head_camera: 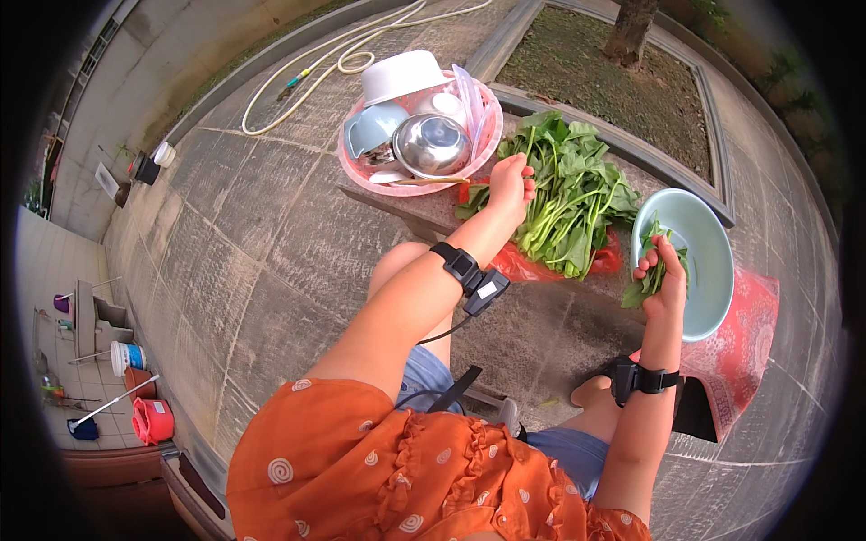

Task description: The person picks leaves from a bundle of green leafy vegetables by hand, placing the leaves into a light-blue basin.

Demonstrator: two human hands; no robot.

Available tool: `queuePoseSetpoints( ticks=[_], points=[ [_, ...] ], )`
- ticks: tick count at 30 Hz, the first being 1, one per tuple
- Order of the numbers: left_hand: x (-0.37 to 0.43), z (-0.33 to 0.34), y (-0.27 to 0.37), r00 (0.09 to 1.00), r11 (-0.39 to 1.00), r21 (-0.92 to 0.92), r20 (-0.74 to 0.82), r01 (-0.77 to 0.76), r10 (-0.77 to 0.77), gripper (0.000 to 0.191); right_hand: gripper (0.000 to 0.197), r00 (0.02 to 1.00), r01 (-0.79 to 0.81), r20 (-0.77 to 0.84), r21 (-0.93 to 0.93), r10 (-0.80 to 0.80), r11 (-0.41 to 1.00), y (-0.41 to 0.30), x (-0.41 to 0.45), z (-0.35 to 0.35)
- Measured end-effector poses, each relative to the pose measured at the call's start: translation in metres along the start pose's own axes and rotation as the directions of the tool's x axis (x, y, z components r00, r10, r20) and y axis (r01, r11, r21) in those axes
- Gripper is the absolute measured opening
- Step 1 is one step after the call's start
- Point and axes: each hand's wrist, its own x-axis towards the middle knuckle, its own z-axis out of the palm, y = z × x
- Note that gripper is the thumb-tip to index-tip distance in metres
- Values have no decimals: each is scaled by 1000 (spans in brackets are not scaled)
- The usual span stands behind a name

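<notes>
My left hand point(512, 189) is at the left side of a large heap of leafy green vegetables point(575, 189), its fingers curled. Whether a stem is pinched between them is hidden. The heap rests on a red plastic bag point(534, 265), stems towards me. In my right hand point(666, 274) is a small bunch of leafy greens point(653, 277), held over the near left rim of a pale blue-green plastic basin point(707, 264). A few small green bits lie inside the basin. Both wrists wear black straps with small devices.
A pink basket point(352, 172) of bowls and utensils stands left of the greens on a stone bench point(433, 216). Red patterned cloth point(747, 338) hangs beneath the basin. Beyond are a hose point(318, 88) and a tree bed point(561, 61); buckets point(150, 420) stand at far left.
</notes>
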Motion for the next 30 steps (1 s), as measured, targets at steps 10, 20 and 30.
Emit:
queuePoseSetpoints(
  ticks=[10,20,30],
  points=[
    [13,-37,23,996,993,-121,-91,-6,-5,56,19,998,-58,24,0,58,998,16,10,1],
    [33,-48,30,977,992,-74,-193,-105,89,41,21,997,-51,64,-4,51,999,13,12,-4],
    [-35,31,-33,822,441,706,546,-554,158,23,22,999,40,-4,-81,-40,996,-2,2,-20]
  ],
)
